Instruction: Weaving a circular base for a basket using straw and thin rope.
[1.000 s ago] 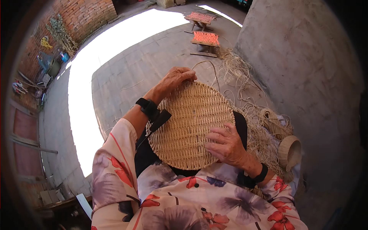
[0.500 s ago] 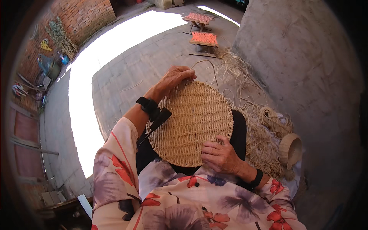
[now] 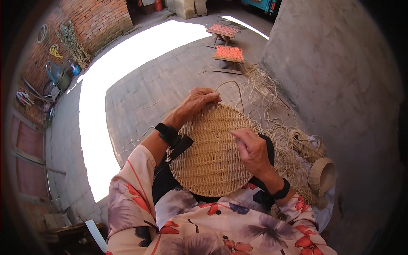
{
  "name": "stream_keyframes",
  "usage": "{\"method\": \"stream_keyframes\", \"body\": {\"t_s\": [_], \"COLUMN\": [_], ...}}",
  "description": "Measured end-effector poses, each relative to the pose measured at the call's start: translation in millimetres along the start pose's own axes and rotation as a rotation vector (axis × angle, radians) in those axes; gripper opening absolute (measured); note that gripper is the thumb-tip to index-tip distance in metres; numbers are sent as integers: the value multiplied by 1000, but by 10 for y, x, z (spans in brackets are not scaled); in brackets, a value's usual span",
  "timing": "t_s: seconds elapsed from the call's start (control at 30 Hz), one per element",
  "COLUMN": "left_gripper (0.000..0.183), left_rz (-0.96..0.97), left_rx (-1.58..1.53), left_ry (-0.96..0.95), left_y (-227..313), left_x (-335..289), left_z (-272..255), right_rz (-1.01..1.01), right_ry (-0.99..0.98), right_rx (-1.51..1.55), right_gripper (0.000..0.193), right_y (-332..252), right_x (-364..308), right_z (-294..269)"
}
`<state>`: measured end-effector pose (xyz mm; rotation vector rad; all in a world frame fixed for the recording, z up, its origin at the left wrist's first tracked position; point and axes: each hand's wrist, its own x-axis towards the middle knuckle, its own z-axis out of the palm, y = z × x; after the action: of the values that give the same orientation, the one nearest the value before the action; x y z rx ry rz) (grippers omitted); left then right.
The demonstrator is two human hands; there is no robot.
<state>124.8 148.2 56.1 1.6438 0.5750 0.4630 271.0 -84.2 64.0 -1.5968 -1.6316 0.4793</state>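
Round woven mat (image 3: 208, 161) sits over the lap (image 3: 162, 183), no real long axis; left hand (image 3: 199, 103) pinches its far rim, so the mat runs back toward the body. Right hand (image 3: 253, 153) curls over its right half, can't tell if it's pinching anything. Tangled cord (image 3: 284, 155) crowds the right edge, more room left

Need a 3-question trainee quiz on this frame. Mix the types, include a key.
1. Multiple choice: which hand is at the far rim of the round woven piece? A) left B) right C) neither
2. True or false: the small woven bowl is to the right of the round woven piece in the picture.
3. Count: how many low stools with reddish tops stand beyond the round woven piece?

Key: 1. A, the left hand. 2. True. 3. Two.
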Motion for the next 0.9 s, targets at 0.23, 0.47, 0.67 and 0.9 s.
{"method": "stream_keyframes", "body": {"t_s": [0.23,0.47,0.67,0.9], "left_gripper": [38,36,36,39], "left_rz": [-15,-20,-30,-76], "left_rx": [-50,-59,-57,-87], "left_ry": [-30,-39,-34,-40], "left_y": [-43,-27,-67,-100], "left_x": [55,90,67,78], "left_z": [6,18,-34,-29], "right_rz": [278,342,309,452], "right_ry": [-110,-117,-200,-260], "right_rx": [607,714,667,858], "right_gripper": [46,46,49,54], "right_y": [53,-44,-208,-252], "right_x": [245,107,-86,-175], "right_z": [171,210,178,168]}}
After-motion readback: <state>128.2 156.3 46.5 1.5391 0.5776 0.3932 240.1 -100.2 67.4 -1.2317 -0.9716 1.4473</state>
